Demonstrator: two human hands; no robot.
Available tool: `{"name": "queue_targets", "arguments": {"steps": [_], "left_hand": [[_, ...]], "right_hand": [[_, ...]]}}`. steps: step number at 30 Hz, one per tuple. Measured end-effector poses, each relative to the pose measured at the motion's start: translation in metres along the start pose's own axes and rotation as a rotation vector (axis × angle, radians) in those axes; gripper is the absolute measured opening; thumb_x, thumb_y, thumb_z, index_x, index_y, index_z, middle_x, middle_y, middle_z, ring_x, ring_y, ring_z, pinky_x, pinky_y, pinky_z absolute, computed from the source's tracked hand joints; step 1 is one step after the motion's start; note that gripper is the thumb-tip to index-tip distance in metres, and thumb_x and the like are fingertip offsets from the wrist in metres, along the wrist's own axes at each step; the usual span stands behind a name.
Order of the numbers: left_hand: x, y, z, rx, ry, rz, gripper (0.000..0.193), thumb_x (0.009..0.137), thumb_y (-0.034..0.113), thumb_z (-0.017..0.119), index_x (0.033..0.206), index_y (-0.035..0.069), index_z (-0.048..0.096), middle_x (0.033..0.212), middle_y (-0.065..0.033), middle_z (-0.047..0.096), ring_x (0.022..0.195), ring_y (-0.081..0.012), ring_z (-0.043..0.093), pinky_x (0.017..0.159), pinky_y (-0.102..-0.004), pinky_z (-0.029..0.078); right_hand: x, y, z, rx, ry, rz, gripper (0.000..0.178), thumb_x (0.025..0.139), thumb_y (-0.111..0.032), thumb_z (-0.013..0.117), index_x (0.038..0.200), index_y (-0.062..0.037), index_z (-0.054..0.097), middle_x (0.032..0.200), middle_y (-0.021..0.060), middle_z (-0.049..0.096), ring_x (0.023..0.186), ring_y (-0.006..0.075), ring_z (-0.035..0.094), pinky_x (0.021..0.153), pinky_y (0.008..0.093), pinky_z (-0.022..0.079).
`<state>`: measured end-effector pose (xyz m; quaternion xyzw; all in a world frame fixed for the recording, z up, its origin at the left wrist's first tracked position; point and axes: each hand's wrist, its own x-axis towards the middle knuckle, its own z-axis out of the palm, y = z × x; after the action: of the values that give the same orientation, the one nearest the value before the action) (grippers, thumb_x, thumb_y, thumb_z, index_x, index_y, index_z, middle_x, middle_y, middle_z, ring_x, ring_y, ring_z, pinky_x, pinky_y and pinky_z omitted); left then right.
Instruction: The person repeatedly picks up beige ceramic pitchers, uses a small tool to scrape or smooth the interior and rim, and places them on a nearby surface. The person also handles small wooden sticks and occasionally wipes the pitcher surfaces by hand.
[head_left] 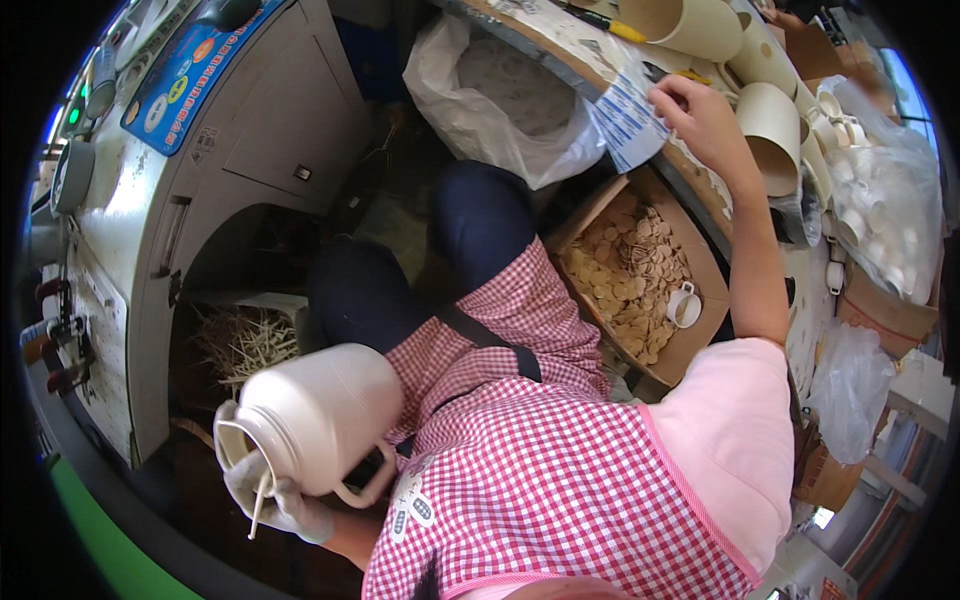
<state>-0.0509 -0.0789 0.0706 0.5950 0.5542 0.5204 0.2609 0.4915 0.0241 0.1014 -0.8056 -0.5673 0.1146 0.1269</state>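
Observation:
My left hand (270,490), in a pale glove, grips a cream plastic jug body (330,400) around its open neck. The jug lies tilted over my lap, its loop handle (368,480) toward me. A thin cream stick (258,508) of plastic juts out by the neck, next to the gloved fingers. At the workbench edge, my bare right hand (695,115) has its fingers curled in a pinch beside a blue-and-white printed sheet (630,118), which hangs over the edge. Whatever lies between those fingertips is too small to make out.
A cardboard box (700,335) under the bench holds many small cream discs and a white ring (684,305). Left of it hangs a clear plastic bag (440,90). Cream cylinders (768,135) and bagged parts (885,210) crowd the bench. A grey cabinet (290,110) stands left, near thin sticks (245,340).

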Motion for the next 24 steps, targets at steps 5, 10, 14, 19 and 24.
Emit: {"name": "queue_targets", "arguments": {"steps": [5, 10, 14, 19, 24], "left_hand": [[0.002, 0.004, -0.004, 0.113, -0.232, 0.138, 0.045, 0.080, 0.034, 0.085, 0.098, -0.002, 0.065, 0.144, -0.0348, 0.054, 0.131, -0.0449, 0.057, 0.109, -0.0536, 0.044], [0.008, 0.016, 0.016, 0.064, -0.402, 0.210, 0.042, 0.079, 0.036, 0.087, 0.096, 0.003, 0.068, 0.149, -0.0302, 0.053, 0.134, -0.0431, 0.057, 0.108, -0.0501, 0.049], [0.023, 0.020, 0.026, 0.130, -0.422, 0.345, 0.041, 0.068, 0.031, 0.092, 0.095, 0.006, 0.072, 0.134, -0.0262, 0.065, 0.125, -0.0431, 0.063, 0.102, -0.0496, 0.051], [0.034, 0.028, 0.016, 0.171, -0.405, 0.386, 0.044, 0.061, 0.033, 0.096, 0.088, 0.007, 0.072, 0.127, -0.0233, 0.069, 0.117, -0.0414, 0.067, 0.096, -0.0472, 0.055], [0.051, 0.029, 0.018, 0.202, -0.616, 0.470, 0.044, 0.058, 0.035, 0.096, 0.086, 0.009, 0.072, 0.122, -0.0195, 0.071, 0.111, -0.0386, 0.070, 0.090, -0.0467, 0.058]], "right_hand": [[0.034, 0.086, 0.022, -0.166, 0.379, -0.488, 0.022, 0.101, -0.021, 0.063, 0.111, -0.0042, 0.074, 0.104, 0.0133, 0.074, 0.091, 0.0335, 0.070, 0.080, 0.0407, 0.055], [0.130, 0.089, 0.058, -0.314, 0.404, -0.661, 0.025, 0.101, -0.020, 0.057, 0.117, -0.0051, 0.070, 0.106, 0.0180, 0.073, 0.095, 0.0390, 0.070, 0.083, 0.0484, 0.055], [0.207, 0.080, 0.086, -0.640, 0.128, -0.496, 0.034, 0.099, -0.018, 0.055, 0.130, -0.0069, 0.063, 0.116, 0.0189, 0.071, 0.105, 0.0412, 0.067, 0.090, 0.0495, 0.054], [0.147, 0.038, 0.052, -0.377, 0.047, -0.439, 0.029, 0.098, -0.023, 0.052, 0.109, 0.0024, 0.061, 0.108, 0.0304, 0.067, 0.108, 0.0472, 0.064, 0.090, 0.0543, 0.050], [-0.049, -0.075, 0.040, 0.855, -0.837, -0.116, 0.044, 0.109, -0.045, 0.048, 0.120, -0.0058, 0.065, 0.074, -0.0058, 0.052, 0.056, 0.0007, 0.044, 0.046, 0.0192, 0.032]]}}
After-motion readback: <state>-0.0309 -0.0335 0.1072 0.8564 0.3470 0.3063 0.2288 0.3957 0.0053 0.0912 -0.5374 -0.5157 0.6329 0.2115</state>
